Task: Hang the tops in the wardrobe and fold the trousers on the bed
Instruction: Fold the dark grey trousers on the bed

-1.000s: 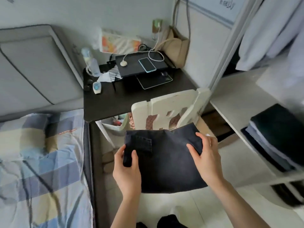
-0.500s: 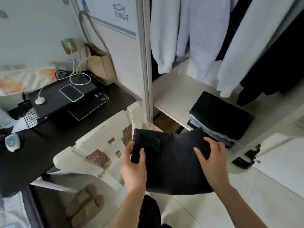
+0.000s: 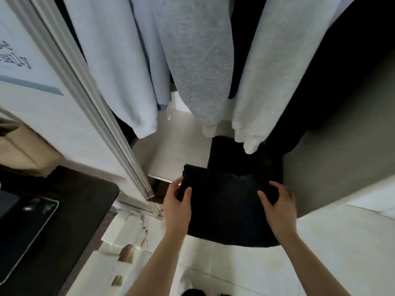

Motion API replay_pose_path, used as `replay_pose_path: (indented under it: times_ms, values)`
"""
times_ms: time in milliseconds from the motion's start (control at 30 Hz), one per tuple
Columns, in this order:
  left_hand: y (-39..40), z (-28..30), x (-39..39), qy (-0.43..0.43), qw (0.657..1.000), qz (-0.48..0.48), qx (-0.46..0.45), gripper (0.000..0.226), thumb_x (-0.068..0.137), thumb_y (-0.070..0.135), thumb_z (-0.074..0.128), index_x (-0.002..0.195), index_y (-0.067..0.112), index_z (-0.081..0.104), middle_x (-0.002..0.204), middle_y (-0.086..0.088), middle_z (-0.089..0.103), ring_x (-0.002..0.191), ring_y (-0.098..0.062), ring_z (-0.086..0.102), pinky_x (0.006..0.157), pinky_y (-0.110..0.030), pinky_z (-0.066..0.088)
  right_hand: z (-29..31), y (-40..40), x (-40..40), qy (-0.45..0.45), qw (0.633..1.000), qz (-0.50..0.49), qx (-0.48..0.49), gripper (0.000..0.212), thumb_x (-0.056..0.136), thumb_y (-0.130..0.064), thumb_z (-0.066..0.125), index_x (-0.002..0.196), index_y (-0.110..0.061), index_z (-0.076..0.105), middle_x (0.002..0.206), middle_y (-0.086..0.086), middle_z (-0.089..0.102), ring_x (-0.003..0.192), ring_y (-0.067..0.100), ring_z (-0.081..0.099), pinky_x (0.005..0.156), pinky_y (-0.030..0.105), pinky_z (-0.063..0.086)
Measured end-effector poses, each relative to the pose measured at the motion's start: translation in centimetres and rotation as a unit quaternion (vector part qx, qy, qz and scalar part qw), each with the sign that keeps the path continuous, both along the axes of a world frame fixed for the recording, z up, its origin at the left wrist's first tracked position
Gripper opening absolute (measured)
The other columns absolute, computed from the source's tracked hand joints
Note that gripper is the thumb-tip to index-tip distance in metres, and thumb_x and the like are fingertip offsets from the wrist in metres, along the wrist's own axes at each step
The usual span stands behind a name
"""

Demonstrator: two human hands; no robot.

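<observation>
down by the white chair back (image 3: 119,238) and the dark counter (image 3: 64,221), the left hand (image 3: 176,207) pinches the near left edge of the folded black trousers (image 3: 224,208), thumb on top. the right hand (image 3: 277,207) grips the right side, fingers (image 3: 264,196) spread on top. the bundle hangs at the wardrobe shelf (image 3: 171,154) lip, overlapping a dark folded stack (image 3: 239,159). beyond hang grey sweatshirts (image 3: 198,60); pushed in carelessly, the fold may snag on those cuffs and slump open.

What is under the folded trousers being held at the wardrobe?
Both hands, left hand and right hand, hold the folded trousers above a dark stack on the shelf. The trousers cover the stack's front.
</observation>
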State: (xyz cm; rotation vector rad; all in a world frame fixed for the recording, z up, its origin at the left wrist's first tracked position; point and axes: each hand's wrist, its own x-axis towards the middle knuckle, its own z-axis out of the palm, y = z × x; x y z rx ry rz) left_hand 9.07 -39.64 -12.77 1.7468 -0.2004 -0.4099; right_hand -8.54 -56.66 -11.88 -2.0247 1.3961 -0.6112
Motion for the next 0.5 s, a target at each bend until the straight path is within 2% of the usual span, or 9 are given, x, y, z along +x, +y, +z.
replay_pose_path:
  times_ms: [100, 200, 233, 300, 367, 400, 467, 500]
  values:
    - [-5.4, -0.1, 3.8, 0.011, 0.998, -0.063, -0.027, 0.031, 0.094, 0.008, 0.060, 0.117, 0.029, 0.062, 0.111, 0.008, 0.066, 0.108, -0.010, 0.062, 0.094, -0.032, 0.053, 0.1, -3.9, 2.1, -0.020, 0.998, -0.057, 0.011, 0.041, 0.090, -0.035, 0.062, 0.127, -0.020, 0.051, 0.122, 0.009, 0.055, 0.106, 0.028, 0.056, 0.082, 0.032, 0.041]
    - [-10.7, 0.1, 6.5, -0.030, 0.994, -0.078, -0.068, 0.033, 0.093, 0.007, 0.059, 0.120, 0.026, 0.061, 0.112, 0.015, 0.064, 0.108, 0.000, 0.059, 0.096, -0.020, 0.049, 0.2, -7.3, 4.1, -0.057, 0.989, -0.117, -0.069, 0.038, 0.090, -0.030, 0.063, 0.121, -0.010, 0.054, 0.118, 0.015, 0.050, 0.100, 0.025, 0.051, 0.082, 0.027, 0.038]
    - [-12.5, -0.2, 7.2, -0.043, 0.993, -0.082, -0.076, 0.033, 0.093, 0.008, 0.058, 0.122, 0.025, 0.060, 0.113, 0.016, 0.064, 0.109, 0.000, 0.058, 0.096, -0.017, 0.047, -0.2, -8.6, 4.7, -0.067, 0.984, -0.136, -0.096, 0.037, 0.091, -0.028, 0.063, 0.118, -0.005, 0.054, 0.114, 0.019, 0.049, 0.097, 0.029, 0.050, 0.080, 0.026, 0.037]
    - [-15.1, -1.4, 8.4, -0.039, 0.989, -0.118, -0.074, 0.032, 0.094, 0.012, 0.056, 0.123, 0.025, 0.056, 0.117, 0.012, 0.063, 0.115, -0.006, 0.057, 0.097, -0.020, 0.045, -1.3, -10.7, 5.8, -0.061, 0.977, -0.162, -0.121, 0.036, 0.092, -0.023, 0.062, 0.115, 0.002, 0.051, 0.110, 0.026, 0.048, 0.093, 0.040, 0.050, 0.079, 0.031, 0.036]
    - [-17.4, -4.0, 9.4, -0.005, 0.975, -0.220, -0.007, 0.042, 0.095, 0.014, 0.057, 0.133, 0.028, 0.046, 0.133, 0.004, 0.054, 0.127, -0.016, 0.050, 0.104, -0.029, 0.042, -3.6, -12.7, 6.6, 0.023, 0.985, -0.158, -0.070, 0.043, 0.094, -0.025, 0.057, 0.126, 0.003, 0.047, 0.118, 0.030, 0.045, 0.095, 0.046, 0.052, 0.081, 0.040, 0.042]
    - [-17.5, -4.9, 9.8, -0.003, 0.958, -0.279, 0.061, 0.059, 0.094, 0.014, 0.059, 0.145, 0.027, 0.035, 0.145, -0.002, 0.042, 0.134, -0.022, 0.042, 0.111, -0.035, 0.038, -4.3, -13.1, 6.7, 0.079, 0.988, -0.129, -0.028, 0.050, 0.095, -0.028, 0.055, 0.134, 0.000, 0.042, 0.125, 0.031, 0.040, 0.098, 0.049, 0.052, 0.083, 0.045, 0.045]
    - [-17.6, -7.1, 10.3, -0.007, 0.896, -0.387, 0.218, 0.090, 0.089, 0.012, 0.065, 0.156, 0.030, 0.007, 0.159, -0.007, 0.012, 0.142, -0.031, 0.029, 0.115, -0.039, 0.031, -6.3, -13.5, 6.7, 0.192, 0.979, -0.059, 0.041, 0.062, 0.095, -0.033, 0.053, 0.147, -0.009, 0.029, 0.138, 0.032, 0.029, 0.112, 0.050, 0.047, 0.092, 0.047, 0.043]
    - [-17.4, -8.1, 10.1, -0.017, 0.872, -0.412, 0.263, 0.097, 0.087, 0.013, 0.066, 0.155, 0.033, 0.000, 0.161, -0.005, 0.004, 0.143, -0.034, 0.027, 0.114, -0.041, 0.033, -7.3, -13.5, 6.5, 0.221, 0.973, -0.039, 0.058, 0.065, 0.095, -0.035, 0.052, 0.150, -0.013, 0.024, 0.144, 0.031, 0.023, 0.120, 0.049, 0.042, 0.097, 0.047, 0.041]
